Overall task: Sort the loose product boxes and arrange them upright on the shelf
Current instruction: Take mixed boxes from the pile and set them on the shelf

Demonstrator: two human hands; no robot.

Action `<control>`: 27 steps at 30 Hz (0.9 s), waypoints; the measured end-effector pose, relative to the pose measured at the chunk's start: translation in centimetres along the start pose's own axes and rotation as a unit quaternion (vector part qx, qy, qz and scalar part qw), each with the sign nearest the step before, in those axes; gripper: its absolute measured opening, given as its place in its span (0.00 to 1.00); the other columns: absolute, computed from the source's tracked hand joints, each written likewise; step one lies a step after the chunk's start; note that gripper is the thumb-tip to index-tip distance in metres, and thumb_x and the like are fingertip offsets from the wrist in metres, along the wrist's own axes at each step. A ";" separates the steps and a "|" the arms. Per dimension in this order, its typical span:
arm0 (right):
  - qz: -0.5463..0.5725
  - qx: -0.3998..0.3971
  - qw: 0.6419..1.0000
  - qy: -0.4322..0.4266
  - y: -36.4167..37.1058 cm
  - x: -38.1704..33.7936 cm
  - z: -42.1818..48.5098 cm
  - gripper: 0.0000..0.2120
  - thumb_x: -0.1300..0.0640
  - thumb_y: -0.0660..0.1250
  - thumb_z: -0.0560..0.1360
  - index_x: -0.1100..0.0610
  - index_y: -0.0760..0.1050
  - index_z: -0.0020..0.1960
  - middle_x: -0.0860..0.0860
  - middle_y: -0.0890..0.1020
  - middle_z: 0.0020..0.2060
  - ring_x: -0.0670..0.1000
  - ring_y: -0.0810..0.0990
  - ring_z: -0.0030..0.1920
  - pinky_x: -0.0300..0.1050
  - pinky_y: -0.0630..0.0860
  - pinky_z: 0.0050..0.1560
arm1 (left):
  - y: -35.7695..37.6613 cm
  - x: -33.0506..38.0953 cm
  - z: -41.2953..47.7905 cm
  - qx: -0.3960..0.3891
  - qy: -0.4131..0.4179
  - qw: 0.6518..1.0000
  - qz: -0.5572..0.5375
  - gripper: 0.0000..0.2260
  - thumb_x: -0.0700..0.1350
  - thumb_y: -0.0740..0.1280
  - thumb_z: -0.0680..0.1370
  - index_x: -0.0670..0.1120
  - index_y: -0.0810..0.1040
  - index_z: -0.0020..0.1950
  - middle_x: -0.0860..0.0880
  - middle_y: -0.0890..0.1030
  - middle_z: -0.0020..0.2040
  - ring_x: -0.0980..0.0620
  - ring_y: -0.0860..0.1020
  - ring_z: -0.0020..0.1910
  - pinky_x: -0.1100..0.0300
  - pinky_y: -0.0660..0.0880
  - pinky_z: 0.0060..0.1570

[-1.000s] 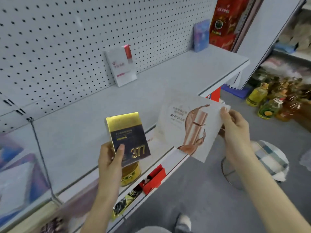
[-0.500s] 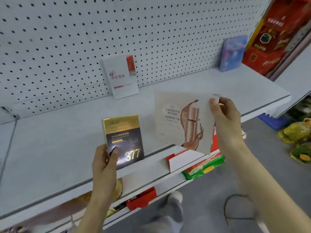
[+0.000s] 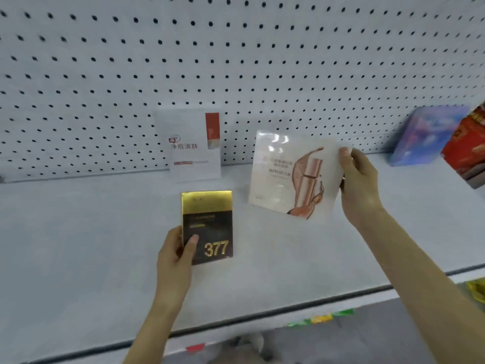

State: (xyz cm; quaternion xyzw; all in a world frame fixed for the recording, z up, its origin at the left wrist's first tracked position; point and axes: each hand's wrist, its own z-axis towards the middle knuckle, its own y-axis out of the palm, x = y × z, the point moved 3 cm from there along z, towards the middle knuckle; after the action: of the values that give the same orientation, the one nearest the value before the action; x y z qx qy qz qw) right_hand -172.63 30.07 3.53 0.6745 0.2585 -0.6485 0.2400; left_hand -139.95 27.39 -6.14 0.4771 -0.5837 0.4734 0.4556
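Boxes are in both hands, over the shelf (image 3: 78,245); the left hand (image 3: 174,254) grips the black and gold box (image 3: 208,227) with the thumb on its front, and holds it upright above the middle of the shelf, nearer the front edge; the right hand (image 3: 359,185) pinches the pale flat box (image 3: 291,177) by its right side, a bit tilted, closer to the back edge; I think this is the putting-down step, with neither box let go yet; a white box (image 3: 193,148) stands at the back edge and leans on the holey wall (image 3: 236,61), and a blue box (image 3: 425,135) stands near the back right corner; next, I think each held box must go down on its bottom by the back edge, beside the white one, before the fingers open; the pale flat box looks thin, so it may tip if it has nothing to lean on; I cannot tell if it touches the shelf or hangs just above it; small words on the boxes are too blurry to read, only "377" is plain; a red box (image 3: 467,145) at the right edge is cut off; fingers behind both held boxes are hidden.
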 end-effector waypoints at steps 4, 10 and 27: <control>-0.025 -0.081 0.996 -0.038 2.9 -0.6 4.8 0.10 0.52 0.60 0.81 0.57 0.71 0.45 0.49 0.75 0.38 0.46 0.73 0.36 0.38 0.72 0.37 | 0.0 -0.7 1.0 0.015 -0.025 1.000 -0.005 0.05 0.44 0.65 0.78 0.49 0.78 0.52 0.49 0.83 0.48 0.50 0.80 0.48 0.51 0.75 0.51; -0.062 -0.124 0.989 -0.059 4.5 1.1 10.3 0.08 0.49 0.59 0.81 0.49 0.72 0.46 0.46 0.77 0.41 0.45 0.76 0.40 0.40 0.75 0.40 | 1.6 -0.7 0.9 0.021 -0.053 0.998 -0.029 0.07 0.39 0.63 0.80 0.45 0.79 0.54 0.46 0.83 0.49 0.49 0.80 0.47 0.55 0.76 0.48; -0.134 -0.194 0.972 -0.025 3.3 6.7 12.6 0.19 0.64 0.74 0.71 0.59 0.71 0.59 0.51 0.79 0.51 0.45 0.78 0.44 0.33 0.76 0.39 | 3.1 0.0 -0.1 0.091 -0.049 0.995 -0.011 0.07 0.39 0.62 0.80 0.39 0.77 0.54 0.47 0.82 0.45 0.58 0.80 0.38 0.71 0.74 0.37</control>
State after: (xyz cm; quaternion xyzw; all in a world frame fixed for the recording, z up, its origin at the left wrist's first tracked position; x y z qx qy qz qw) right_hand -179.80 19.54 -3.74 0.5583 0.4610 -0.6288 0.2835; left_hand -143.01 27.78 -6.50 0.5457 -0.5544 0.4957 0.3862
